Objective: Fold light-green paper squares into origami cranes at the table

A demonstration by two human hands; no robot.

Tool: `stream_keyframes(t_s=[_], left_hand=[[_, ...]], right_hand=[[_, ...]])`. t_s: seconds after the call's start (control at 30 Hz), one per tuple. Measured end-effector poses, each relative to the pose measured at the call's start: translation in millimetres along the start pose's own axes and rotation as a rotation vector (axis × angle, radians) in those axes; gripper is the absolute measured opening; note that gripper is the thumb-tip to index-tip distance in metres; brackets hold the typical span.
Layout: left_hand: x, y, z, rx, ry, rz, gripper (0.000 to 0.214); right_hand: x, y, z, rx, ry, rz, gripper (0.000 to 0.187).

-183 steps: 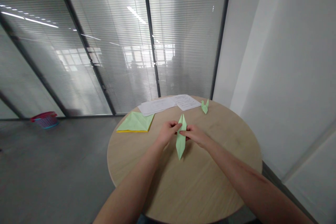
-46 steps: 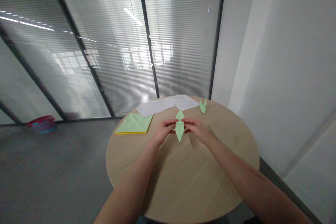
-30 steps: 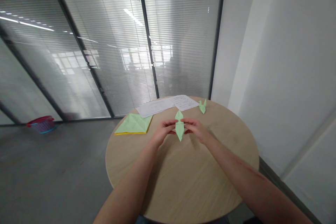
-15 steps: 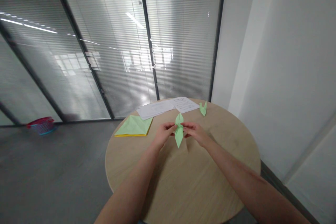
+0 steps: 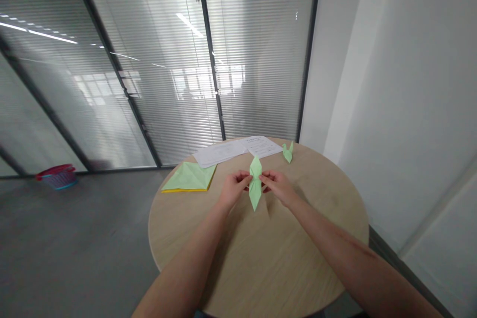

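A folded light green origami paper [image 5: 255, 189], long and pointed at both ends, is held upright over the table between my two hands. My left hand [image 5: 234, 186] pinches its left edge at mid-height, thumb in front. On the other edge, my right hand [image 5: 276, 185] has the same kind of pinch, its thumb lying against the paper. The other fingers of both hands are curled partly behind the paper. Beyond my right hand stands a small finished green paper crane [image 5: 287, 152].
The round wooden table [image 5: 261, 268] carries a stack of green and yellow paper [image 5: 190, 177] at the left and printed white sheets [image 5: 223, 152] at the back. A red and blue basket [image 5: 58, 177] stands on the floor at far left. A white wall [image 5: 410, 109] rises on the right.
The middle of the folded paper looks wider and flatter, and its top point sits slightly higher. My right thumb has shifted onto its edge. The camera view has moved slightly.
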State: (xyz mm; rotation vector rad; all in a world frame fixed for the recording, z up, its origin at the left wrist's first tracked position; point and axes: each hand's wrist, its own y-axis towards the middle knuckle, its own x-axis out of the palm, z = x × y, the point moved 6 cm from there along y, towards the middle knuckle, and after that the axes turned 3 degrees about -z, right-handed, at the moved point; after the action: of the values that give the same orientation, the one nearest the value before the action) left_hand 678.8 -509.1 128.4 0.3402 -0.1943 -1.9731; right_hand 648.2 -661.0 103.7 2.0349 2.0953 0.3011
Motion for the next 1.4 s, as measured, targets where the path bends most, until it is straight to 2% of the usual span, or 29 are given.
stream_keyframes(t_s=[0.2, 0.37, 0.53, 0.7, 0.9, 1.2, 1.3, 1.4], left_hand=[[0.5, 1.8, -2.3, 0.004, -0.03, 0.027, 0.036], [1.5, 2.7, -3.1, -0.002, -0.033, 0.01, 0.047], [0.1, 4.0, -9.2, -0.03, -0.019, 0.009, 0.037], [-0.9, 4.4, -12.1, -0.016, 0.037, 0.01, 0.034], [3.9, 1.8, -9.8, 0.001, 0.05, -0.033, 0.033], [7.3, 0.8, -6.8, 0.0, 0.057, -0.027, 0.039], [5.9, 1.1, -7.7, -0.008, 0.089, 0.0, 0.037], [0.0, 1.4, -6.1, 0.021, 0.18, 0.079, 0.033]], right_hand=[[-3.4, 2.1, 2.5, 0.008, 0.056, 0.059, 0.034], [-4.4, 1.4, 0.6, 0.017, 0.037, 0.075, 0.045], [-1.4, 0.3, 1.9, 0.077, 0.025, 0.041, 0.032], [0.1, 0.9, 4.6, 0.069, 0.037, 0.026, 0.028], [3.0, -0.7, 4.7, 0.066, 0.075, 0.025, 0.027], [6.3, -3.9, 4.2, 0.099, 0.115, -0.015, 0.027], [5.9, -3.0, 5.8, 0.096, 0.108, 0.002, 0.028], [3.1, -1.1, 6.2, 0.08, 0.118, 0.045, 0.028]])
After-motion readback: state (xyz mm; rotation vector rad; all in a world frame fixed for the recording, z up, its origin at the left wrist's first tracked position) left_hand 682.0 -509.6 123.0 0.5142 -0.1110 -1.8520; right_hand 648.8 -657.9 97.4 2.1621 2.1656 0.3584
